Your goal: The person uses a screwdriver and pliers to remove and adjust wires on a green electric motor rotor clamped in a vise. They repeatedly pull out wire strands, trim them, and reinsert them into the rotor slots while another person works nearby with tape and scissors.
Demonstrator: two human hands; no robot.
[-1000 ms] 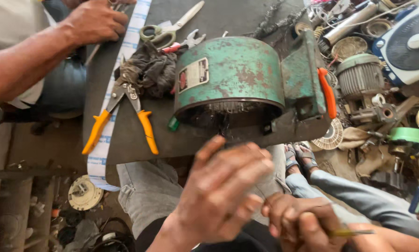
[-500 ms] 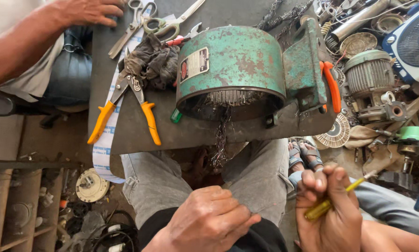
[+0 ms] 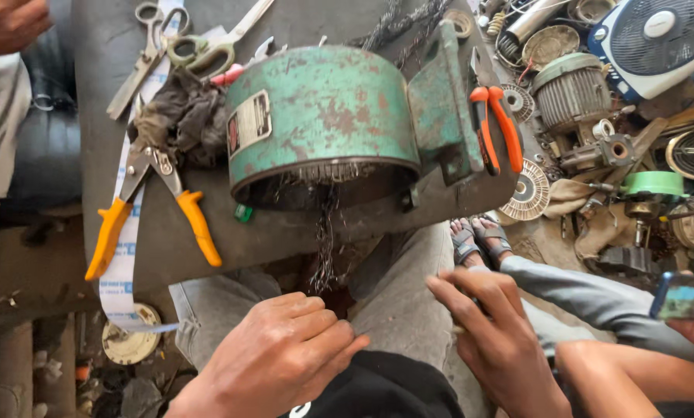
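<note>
Compared with half a second ago, the left hand has moved a little forward and now pinches the lower end of the thin copper wires that hang from the open mouth of the green motor housing. The housing lies on the dark table, at its near edge. The right hand has dropped lower; its fingers are loosely spread, and only a short piece of the yellow tool is visible under it, so I cannot tell how it is held. The orange-handled pliers lie on the table to the left. Another person's arm is cut off at the right edge, and a foot in a sandal shows below the table.
</note>
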